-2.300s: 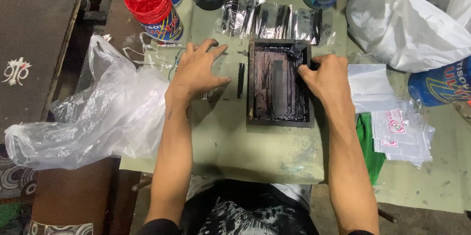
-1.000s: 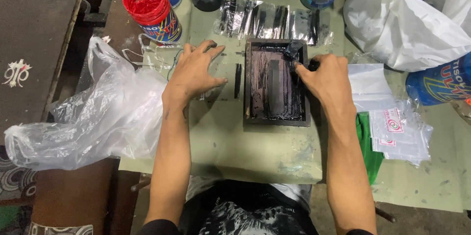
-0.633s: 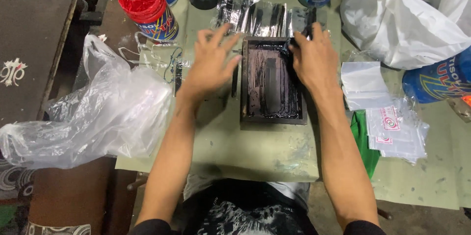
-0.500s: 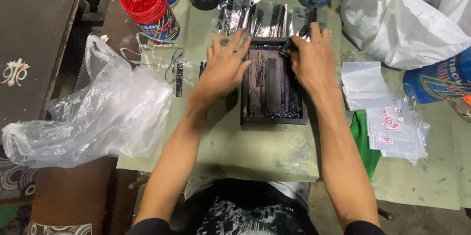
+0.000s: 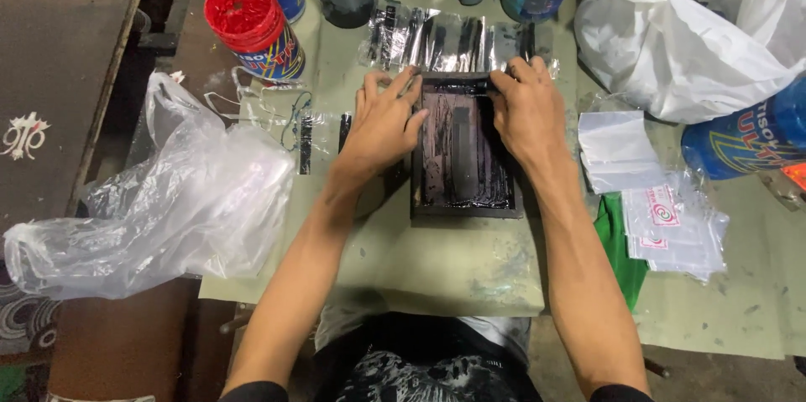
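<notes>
Ink-stained black frame [image 5: 466,154] lay flat at the table's [image 5: 437,263] center. Left hand [image 5: 382,121] pressed open fingers on its 9 o'clock edge to steady it; right hand [image 5: 525,108] pinched a dark bar [image 5: 457,83] at 12 o'clock.

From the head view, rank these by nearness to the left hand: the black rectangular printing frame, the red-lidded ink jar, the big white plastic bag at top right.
1. Black rectangular printing frame: under the left hand.
2. Red-lidded ink jar: up and left.
3. Big white plastic bag: far right.
</notes>
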